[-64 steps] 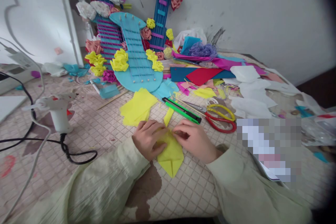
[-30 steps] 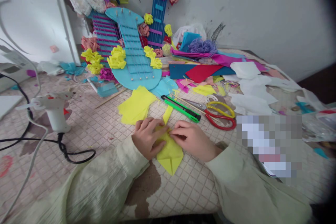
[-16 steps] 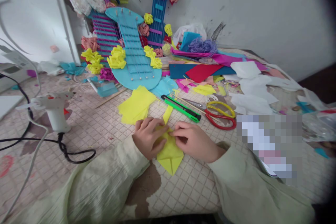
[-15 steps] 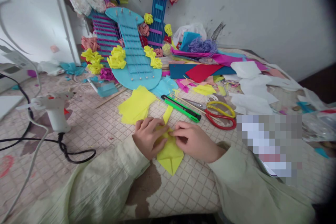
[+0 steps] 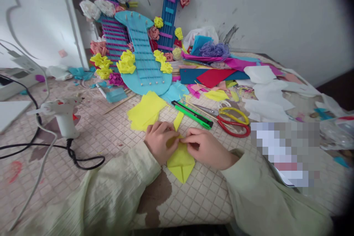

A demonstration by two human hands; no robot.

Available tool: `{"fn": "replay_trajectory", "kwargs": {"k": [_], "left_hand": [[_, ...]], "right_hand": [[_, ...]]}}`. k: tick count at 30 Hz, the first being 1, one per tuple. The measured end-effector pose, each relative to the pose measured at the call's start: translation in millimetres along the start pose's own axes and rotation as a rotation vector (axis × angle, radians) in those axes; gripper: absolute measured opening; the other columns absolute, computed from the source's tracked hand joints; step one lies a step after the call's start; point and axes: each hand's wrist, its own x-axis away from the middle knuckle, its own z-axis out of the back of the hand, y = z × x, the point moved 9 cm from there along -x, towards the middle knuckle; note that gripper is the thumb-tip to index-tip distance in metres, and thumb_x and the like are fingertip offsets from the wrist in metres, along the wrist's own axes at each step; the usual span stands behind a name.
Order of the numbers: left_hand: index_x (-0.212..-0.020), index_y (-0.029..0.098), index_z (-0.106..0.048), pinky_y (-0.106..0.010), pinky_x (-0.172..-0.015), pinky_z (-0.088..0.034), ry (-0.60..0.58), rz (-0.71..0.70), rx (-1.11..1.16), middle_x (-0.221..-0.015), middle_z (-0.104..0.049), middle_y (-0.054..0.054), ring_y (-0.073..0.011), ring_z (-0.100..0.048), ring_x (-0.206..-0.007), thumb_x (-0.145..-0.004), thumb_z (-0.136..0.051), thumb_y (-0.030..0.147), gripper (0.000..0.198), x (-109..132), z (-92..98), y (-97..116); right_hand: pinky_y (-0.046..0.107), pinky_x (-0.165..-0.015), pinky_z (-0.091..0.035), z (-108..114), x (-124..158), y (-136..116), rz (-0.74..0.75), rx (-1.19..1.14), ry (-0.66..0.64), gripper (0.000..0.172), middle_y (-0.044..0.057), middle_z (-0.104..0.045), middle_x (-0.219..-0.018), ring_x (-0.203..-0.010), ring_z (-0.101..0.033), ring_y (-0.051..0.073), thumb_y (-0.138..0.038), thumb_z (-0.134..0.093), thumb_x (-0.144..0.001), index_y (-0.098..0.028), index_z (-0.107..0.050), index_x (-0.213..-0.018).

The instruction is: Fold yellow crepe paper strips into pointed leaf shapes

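A yellow sheet of paper (image 5: 181,158) lies on the quilted table cover, its near corners folded in to a point. My left hand (image 5: 162,142) rests over its upper left part, fingers bent and closed on the far edge. From the other side my right hand (image 5: 207,147) pinches the same edge between thumb and index finger, close to the left fingertips. The fold under the fingers is partly hidden. Just beyond lie a narrow yellow strip (image 5: 178,120), a stack of yellow paper (image 5: 146,110) and a green utility knife (image 5: 192,114).
Scissors (image 5: 233,120) with red and yellow handles lie right of the knife. A white glue gun (image 5: 65,116) with its cord stands at left. Decorated paper instruments (image 5: 145,62) lean at the back. White paper scraps (image 5: 265,96) and purple yarn (image 5: 214,49) are at right.
The view has shifted slightly, so things sit a little further right. My left fingers have drawn in closer to the paper's far edge; the right hand keeps its pinch.
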Motion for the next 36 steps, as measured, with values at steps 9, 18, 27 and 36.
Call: {"fn": "replay_trajectory", "kwargs": {"k": [9, 18, 27, 36], "left_hand": [[-0.08, 0.024, -0.064, -0.037, -0.072, -0.034, -0.005, 0.022, 0.004, -0.087, -0.058, -0.002, -0.0207, -0.048, -0.086, -0.071, -0.053, 0.03, 0.015, -1.5, -1.4, -0.9], [-0.079, 0.023, -0.063, -0.037, -0.071, -0.035, -0.015, 0.024, -0.015, -0.087, -0.058, -0.002, -0.0217, -0.047, -0.085, -0.068, -0.055, 0.028, 0.015, -2.1, 0.9, 1.9], [-0.078, 0.023, -0.062, -0.037, -0.072, -0.035, -0.02, 0.053, -0.013, -0.088, -0.058, -0.001, -0.0217, -0.047, -0.086, -0.067, -0.054, 0.029, 0.015, -2.1, -0.7, 0.1], [-0.079, 0.024, -0.062, -0.038, -0.074, -0.033, -0.035, 0.038, -0.046, -0.09, -0.059, -0.001, -0.0218, -0.048, -0.086, -0.069, -0.053, 0.031, 0.016, -2.7, 0.4, 2.9]], "right_hand": [[0.023, -0.057, -0.038, 0.5, -1.0, 3.0, 0.002, -0.024, 0.009, 0.021, 0.002, -0.055, -0.071, -0.063, -0.049, 0.01, -0.005, -0.047, -0.071, -0.016, -0.065, -0.076], [0.023, -0.057, -0.037, 2.2, 0.9, -2.0, 0.017, 0.08, 0.025, 0.018, 0.001, -0.049, -0.071, -0.062, -0.047, 0.01, -0.012, -0.047, -0.075, -0.017, -0.063, -0.08], [0.024, -0.06, -0.036, -2.7, 3.9, -3.0, -0.004, 0.249, -0.004, 0.017, 0.001, -0.049, -0.073, -0.066, -0.049, 0.011, -0.021, -0.045, -0.079, -0.018, -0.062, -0.075], [0.025, -0.061, -0.037, -5.2, 6.3, 2.1, -0.064, 0.264, -0.032, 0.021, 0.002, -0.05, -0.069, -0.065, -0.05, 0.011, -0.02, -0.045, -0.08, -0.017, -0.064, -0.073]]}}
